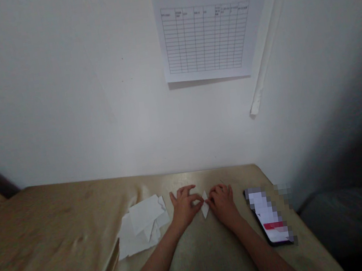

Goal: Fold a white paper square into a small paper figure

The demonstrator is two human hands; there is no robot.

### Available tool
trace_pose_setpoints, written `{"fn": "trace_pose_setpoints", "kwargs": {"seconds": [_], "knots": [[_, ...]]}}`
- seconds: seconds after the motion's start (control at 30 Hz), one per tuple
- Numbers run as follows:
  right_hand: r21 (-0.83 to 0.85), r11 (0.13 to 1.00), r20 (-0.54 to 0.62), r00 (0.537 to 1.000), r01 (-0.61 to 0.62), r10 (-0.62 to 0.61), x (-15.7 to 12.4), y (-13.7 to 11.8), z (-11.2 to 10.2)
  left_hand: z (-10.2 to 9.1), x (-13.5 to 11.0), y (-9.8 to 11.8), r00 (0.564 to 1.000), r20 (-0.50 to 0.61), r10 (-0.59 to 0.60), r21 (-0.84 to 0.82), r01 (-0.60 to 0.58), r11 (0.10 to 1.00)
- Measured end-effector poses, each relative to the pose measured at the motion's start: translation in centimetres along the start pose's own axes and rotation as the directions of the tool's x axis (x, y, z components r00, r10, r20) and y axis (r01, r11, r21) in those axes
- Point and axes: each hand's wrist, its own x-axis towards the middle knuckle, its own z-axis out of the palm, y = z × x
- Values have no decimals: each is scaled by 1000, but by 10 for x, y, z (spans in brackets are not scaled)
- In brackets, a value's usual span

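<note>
Over there the left hand (186,207) and right hand (223,204) pinch a folded paper (205,211), seemingly mid-crease, the next press probably wanting even pressure

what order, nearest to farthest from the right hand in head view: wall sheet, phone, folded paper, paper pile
1. Folded paper, touching the right hand
2. Phone, to its right
3. Paper pile, beyond the left hand
4. Wall sheet, up on the wall
</note>
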Motion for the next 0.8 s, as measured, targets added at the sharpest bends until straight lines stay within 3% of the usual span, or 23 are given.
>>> {"fn": "trace_pose_setpoints", "kwargs": {"seconds": [0.33,0.57,0.8], "knots": [[-1,1000,-59,998,-16,16,0,7,12,-12,-5,-2,992,123,25,21,-28,999],[59,996,-41,997,-62,64,0,7,6,-13,-9,-3,990,141,-2,65,-8,998],[152,987,-18,998,-55,58,1,11,0,-17,-11,3,993,110,49,108,-61,992]]}}
